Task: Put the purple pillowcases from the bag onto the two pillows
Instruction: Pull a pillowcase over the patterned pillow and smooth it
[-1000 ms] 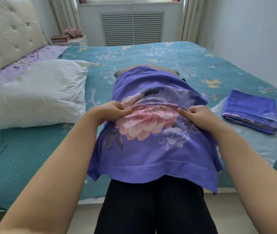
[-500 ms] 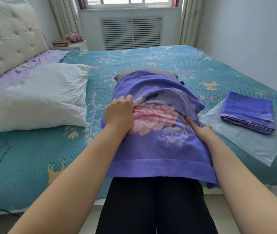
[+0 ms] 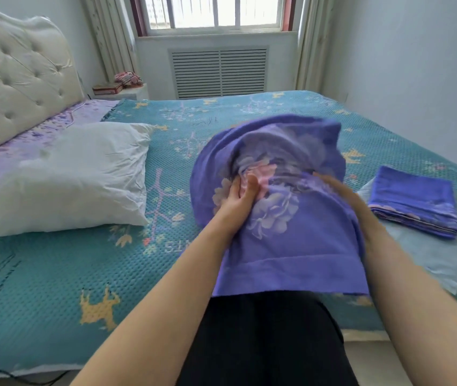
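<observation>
A purple pillowcase (image 3: 286, 227) with a pink and lilac flower print covers a pillow in front of me, lifted and bent above the bed; the pillow inside is hidden. My left hand (image 3: 237, 200) grips it on its left side over the flower. My right hand (image 3: 347, 196) holds its right side, blurred. A bare white pillow (image 3: 82, 174) lies to the left on the bed. A second purple pillowcase (image 3: 414, 201), folded, rests on a clear plastic bag (image 3: 428, 263) at the right.
The bed has a teal patterned cover (image 3: 54, 274) and a cream tufted headboard (image 3: 15, 76) at left. A nightstand (image 3: 121, 91) with books stands by the window. The near bed edge meets my dark trousers. A white wall runs along the right.
The covered pillow has been lifted off the bed and its far end curled up toward me. Both hands shifted onto its sides; the brown pillow end no longer shows.
</observation>
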Available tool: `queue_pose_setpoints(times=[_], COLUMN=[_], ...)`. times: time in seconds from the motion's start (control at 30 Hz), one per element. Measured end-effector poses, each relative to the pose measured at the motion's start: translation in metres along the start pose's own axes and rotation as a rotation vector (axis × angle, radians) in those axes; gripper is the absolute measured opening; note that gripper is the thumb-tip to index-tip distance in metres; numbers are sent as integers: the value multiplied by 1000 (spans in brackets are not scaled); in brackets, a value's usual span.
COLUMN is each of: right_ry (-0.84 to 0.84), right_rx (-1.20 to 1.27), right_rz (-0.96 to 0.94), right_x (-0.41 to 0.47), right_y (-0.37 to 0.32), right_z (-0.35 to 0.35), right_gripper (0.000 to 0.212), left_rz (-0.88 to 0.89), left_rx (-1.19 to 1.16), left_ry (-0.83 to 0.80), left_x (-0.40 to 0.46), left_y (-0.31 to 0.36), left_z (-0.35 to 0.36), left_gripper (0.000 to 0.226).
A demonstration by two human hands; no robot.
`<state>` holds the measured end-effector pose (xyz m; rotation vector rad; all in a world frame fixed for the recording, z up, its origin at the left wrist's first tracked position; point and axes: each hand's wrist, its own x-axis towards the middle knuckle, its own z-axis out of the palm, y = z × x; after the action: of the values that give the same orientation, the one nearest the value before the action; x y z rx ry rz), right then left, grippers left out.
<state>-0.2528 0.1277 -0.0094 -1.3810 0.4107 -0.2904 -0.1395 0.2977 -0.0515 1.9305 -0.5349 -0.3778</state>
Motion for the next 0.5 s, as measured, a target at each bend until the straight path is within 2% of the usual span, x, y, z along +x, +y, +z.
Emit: queue_pose_setpoints(times=[0.1, 0.13, 0.2, 0.3, 0.37, 0.43, 0.5], right_ry=[62, 53, -33, -71, -117, -226, -316], right_rx=[-367, -532, -885, -1306, -1348, -1289, -1027], right_rz=[-261, -353, -508, -465, -397, -304, -194], right_x=[7, 13, 30, 71, 84, 87, 81], right_y=[-58, -71, -83, -48, -12, 27, 57], right_z=[25, 39, 77, 123, 151, 170, 180], right_gripper=[21, 17, 19, 15, 18, 36, 44], left_rz=[-183, -213, -238, -225, -214, -284, -339], left_rx=[-680, -850, -1016, -1115, -1179, -1120, -1079], left_ry=[-273, -295, -309, -247, -225, -137, -86], left_x=[5, 5, 5, 9, 12, 13, 13], left_y=[2, 4, 5, -11, -31, -61, -88], left_z=[11, 16, 22, 5, -15, -37, -58], left_gripper=[75, 70, 69, 63, 68, 72, 60])
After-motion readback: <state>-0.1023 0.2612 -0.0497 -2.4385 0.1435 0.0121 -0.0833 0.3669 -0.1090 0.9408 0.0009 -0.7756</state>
